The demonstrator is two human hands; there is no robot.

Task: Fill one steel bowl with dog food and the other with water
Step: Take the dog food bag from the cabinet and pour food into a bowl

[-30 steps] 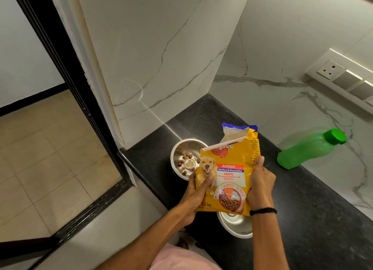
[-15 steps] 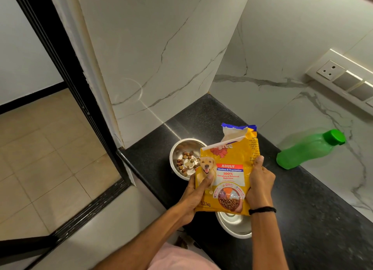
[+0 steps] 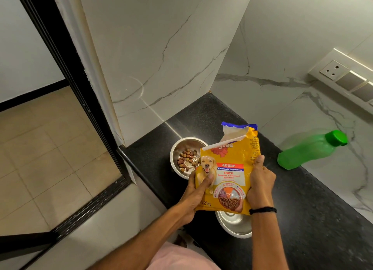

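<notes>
1. We hold the yellow plastic dog-food bag (image 3: 228, 175) upright over the black granite counter (image 3: 314, 209), its torn top open, between the two bowls and covering part of each.
2. Our left hand (image 3: 194, 191) pinches the bag's left edge, thumb pressed across the printed front; our right hand (image 3: 260, 185) wraps the right edge, fingers closed behind it.
3. We judge the bag soft and crinkly, with loose kibble that shifts its weight when tipped, so we grip low on both sides and steer the mouth.
4. The far round steel bowl (image 3: 181, 148) holds a thin scatter of brown kibble (image 3: 186, 158); it looks far from full.
5. The near round steel bowl (image 3: 236, 225) appears empty, stiff and likely to slide on polished stone.
6. The green plastic bottle (image 3: 310, 150) lies capped against the marble wall (image 3: 282, 37), well apart; we expect it smooth and sloshing, best held around its body.
</notes>
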